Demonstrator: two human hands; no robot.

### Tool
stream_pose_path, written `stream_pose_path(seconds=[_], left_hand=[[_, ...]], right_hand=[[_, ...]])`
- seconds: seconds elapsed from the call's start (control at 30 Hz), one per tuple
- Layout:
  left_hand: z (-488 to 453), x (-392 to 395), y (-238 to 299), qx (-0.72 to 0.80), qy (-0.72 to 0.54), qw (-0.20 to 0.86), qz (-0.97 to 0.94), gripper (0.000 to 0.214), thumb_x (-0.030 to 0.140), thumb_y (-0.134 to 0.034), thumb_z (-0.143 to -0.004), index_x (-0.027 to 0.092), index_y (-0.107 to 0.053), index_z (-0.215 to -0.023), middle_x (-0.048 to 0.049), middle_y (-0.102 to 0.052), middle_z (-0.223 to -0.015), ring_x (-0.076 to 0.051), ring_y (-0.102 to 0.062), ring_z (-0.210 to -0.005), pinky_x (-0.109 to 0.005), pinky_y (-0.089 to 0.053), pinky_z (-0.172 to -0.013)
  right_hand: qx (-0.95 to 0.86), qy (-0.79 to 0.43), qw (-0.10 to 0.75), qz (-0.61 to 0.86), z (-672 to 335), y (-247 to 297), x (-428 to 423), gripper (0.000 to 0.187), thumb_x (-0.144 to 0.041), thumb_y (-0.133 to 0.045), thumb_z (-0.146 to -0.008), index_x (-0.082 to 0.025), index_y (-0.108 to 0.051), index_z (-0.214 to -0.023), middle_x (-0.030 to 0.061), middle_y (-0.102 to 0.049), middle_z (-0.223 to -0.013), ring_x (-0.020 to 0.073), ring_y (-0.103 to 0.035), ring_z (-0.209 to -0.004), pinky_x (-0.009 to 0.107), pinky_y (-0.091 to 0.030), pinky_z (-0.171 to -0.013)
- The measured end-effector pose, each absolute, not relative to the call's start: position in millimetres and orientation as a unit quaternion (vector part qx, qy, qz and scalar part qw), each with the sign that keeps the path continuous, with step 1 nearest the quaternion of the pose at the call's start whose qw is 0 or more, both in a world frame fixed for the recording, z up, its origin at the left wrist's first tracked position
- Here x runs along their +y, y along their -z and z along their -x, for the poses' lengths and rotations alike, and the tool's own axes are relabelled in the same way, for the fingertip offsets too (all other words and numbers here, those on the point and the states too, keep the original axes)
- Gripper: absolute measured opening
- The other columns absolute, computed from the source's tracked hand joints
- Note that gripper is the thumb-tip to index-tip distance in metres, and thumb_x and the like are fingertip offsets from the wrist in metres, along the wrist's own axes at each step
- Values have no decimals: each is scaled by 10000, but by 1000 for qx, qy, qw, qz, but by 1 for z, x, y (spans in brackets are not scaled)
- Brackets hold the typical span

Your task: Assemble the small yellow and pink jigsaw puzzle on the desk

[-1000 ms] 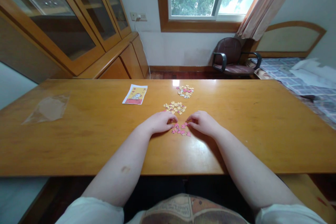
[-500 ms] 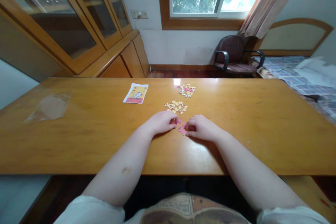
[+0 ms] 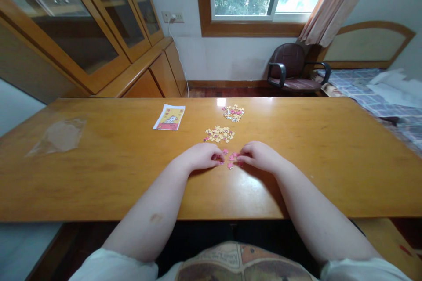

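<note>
My left hand (image 3: 201, 156) and my right hand (image 3: 259, 156) rest on the wooden table (image 3: 115, 175), fingers curled, on either side of a small cluster of pink puzzle pieces (image 3: 230, 160). Both hands' fingertips touch pieces at the cluster's edges; what each pinches is too small to make out. Just beyond lies a pile of yellow puzzle pieces (image 3: 219, 134), and farther back a mixed pink and yellow pile (image 3: 233, 113).
A printed picture card (image 3: 169, 117) lies at the back left of the piles. A clear plastic bag (image 3: 57, 136) lies at the table's left. A cabinet (image 3: 99, 39) stands to the left, an office chair (image 3: 292, 70) and a bed (image 3: 389, 96) behind.
My hands closed in on the pink pieces and bunched them together, then drew slightly apart again; the pink cluster now sits tighter between my fingertips.
</note>
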State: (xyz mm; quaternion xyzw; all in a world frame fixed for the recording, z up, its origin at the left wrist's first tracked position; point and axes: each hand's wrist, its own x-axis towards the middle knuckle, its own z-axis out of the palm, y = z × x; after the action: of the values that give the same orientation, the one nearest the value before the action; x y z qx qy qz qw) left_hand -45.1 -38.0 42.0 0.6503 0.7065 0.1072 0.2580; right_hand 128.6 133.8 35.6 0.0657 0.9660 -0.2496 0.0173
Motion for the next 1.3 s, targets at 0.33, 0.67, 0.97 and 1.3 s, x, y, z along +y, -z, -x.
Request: stream_pose_path(seconds=[0.33, 0.67, 0.97, 1.3], left_hand=[[39, -38, -48, 760, -87, 242, -597, 147, 323, -643, -710, 252, -688, -830, 13, -673, -772, -150, -574, -660, -254, -355, -562], [50, -44, -55, 773, -43, 283, -566, 151, 352, -639, -701, 240, -667, -798, 16, -669, -762, -147, -566, -652, -251, -334, -541], [58, -42, -51, 812, -89, 202, -540, 170, 353, -608, -747, 227, -641, -856, -2, -669, -788, -161, -565, -677, -258, -338, -563], [61, -42, -46, 820, -85, 185, -536, 194, 317, -567, -786, 253, -674, -935, -18, -701, -891, -175, -608, -726, -259, -382, -598]], right_hand=[[957, 260, 81, -105, -131, -39, 132, 171, -369, -694, -756, -214, -726, -820, 9, -671, -695, 135, -548, -595, 244, -346, -542], [953, 269, 84, -107, -131, -37, 136, 178, -354, -692, -771, -202, -725, -859, 14, -678, -724, 135, -558, -614, 243, -360, -560], [964, 258, -64, 29, -124, -24, 117, 189, -360, -668, -843, -195, -747, -892, 58, -680, -819, 167, -596, -782, 288, -443, -768], [967, 197, -95, -131, -125, -30, 135, 172, -273, -579, -884, -183, -718, -839, 61, -687, -845, 171, -606, -786, 293, -435, -770]])
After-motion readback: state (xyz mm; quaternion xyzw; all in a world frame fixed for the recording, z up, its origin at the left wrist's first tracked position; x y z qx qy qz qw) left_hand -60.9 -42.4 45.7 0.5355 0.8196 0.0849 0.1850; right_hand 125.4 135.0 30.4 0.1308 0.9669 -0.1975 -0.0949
